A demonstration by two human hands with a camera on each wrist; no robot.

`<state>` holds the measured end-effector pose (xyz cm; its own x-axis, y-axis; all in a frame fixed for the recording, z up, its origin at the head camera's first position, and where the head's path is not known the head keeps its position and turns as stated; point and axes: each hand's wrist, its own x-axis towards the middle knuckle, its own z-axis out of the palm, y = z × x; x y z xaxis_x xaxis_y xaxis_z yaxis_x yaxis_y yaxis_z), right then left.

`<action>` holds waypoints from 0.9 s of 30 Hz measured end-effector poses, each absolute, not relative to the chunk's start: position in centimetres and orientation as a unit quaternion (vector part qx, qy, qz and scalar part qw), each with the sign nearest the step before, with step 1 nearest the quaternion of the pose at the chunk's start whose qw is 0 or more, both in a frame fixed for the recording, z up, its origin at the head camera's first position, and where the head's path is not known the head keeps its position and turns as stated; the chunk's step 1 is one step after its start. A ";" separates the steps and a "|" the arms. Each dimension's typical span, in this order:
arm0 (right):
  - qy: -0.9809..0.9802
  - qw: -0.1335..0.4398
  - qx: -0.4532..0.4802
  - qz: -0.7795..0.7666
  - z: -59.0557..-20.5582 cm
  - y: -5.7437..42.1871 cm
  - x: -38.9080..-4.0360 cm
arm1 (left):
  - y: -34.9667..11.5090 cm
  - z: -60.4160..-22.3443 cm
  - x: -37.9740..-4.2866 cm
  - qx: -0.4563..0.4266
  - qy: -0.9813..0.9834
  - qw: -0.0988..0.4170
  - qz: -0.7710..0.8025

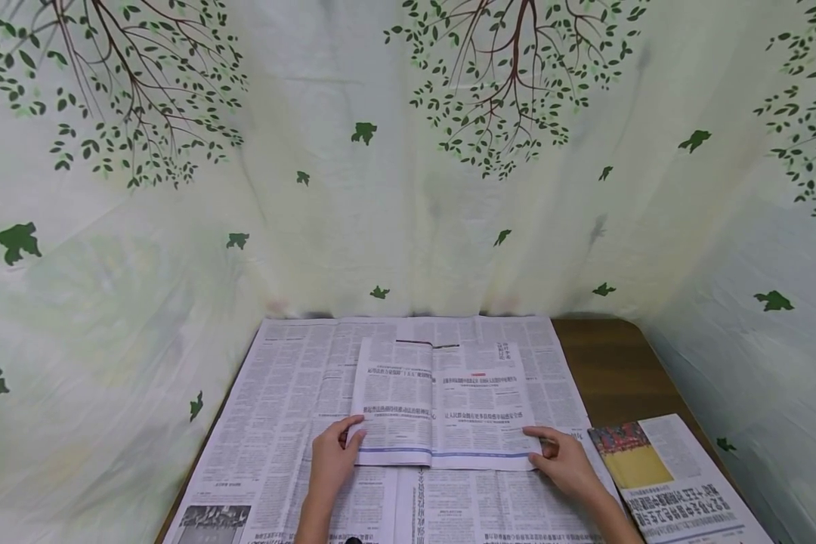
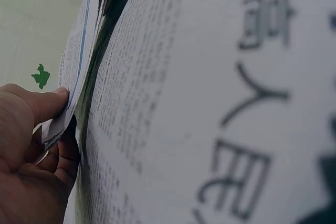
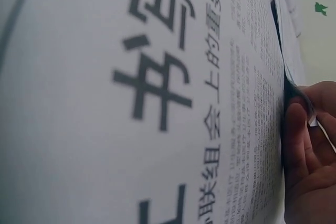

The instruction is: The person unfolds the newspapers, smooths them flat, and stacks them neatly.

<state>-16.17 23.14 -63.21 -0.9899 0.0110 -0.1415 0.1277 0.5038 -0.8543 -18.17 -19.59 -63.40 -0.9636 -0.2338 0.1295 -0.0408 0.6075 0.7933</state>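
Note:
A folded newspaper (image 1: 479, 438) lies opened like a booklet, with a middle crease and a blue line along its near edge. My left hand (image 1: 332, 457) pinches its near left edge. In the left wrist view, the thumb (image 2: 60, 98) is on top and the fingers (image 2: 67, 156) curl beneath several layers of paper. At the near right corner, my right hand (image 1: 566, 462) grips the other side between thumb and fingers. The right wrist view shows the paper's edge between the right fingers (image 3: 296, 140). Larger newspaper sheets (image 1: 272, 423) are spread underneath.
Another folded newspaper (image 1: 687, 483) with a red and yellow picture lies to the right, overlapping the brown wooden table (image 1: 598, 370). A pale cloth (image 1: 408, 227) printed with trees and green leaves hangs behind the table and on both sides.

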 end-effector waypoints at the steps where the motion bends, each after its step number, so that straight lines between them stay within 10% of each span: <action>1: 0.865 0.060 0.040 -0.497 -63.2 23.2 -16.2 | -19.7 -63.4 -18.2 0.078 -0.890 0.111 -0.435; 27: 0.813 0.102 0.034 -0.572 -64.0 24.5 -16.2 | -20.6 -63.6 -18.1 0.090 -0.885 0.103 -0.446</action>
<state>-16.21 24.50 -63.96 -0.9769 -0.0622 -0.2045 0.1713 0.3438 -0.9233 -18.14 -20.57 -63.62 -0.9627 -0.2509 0.1014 -0.0680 0.5868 0.8069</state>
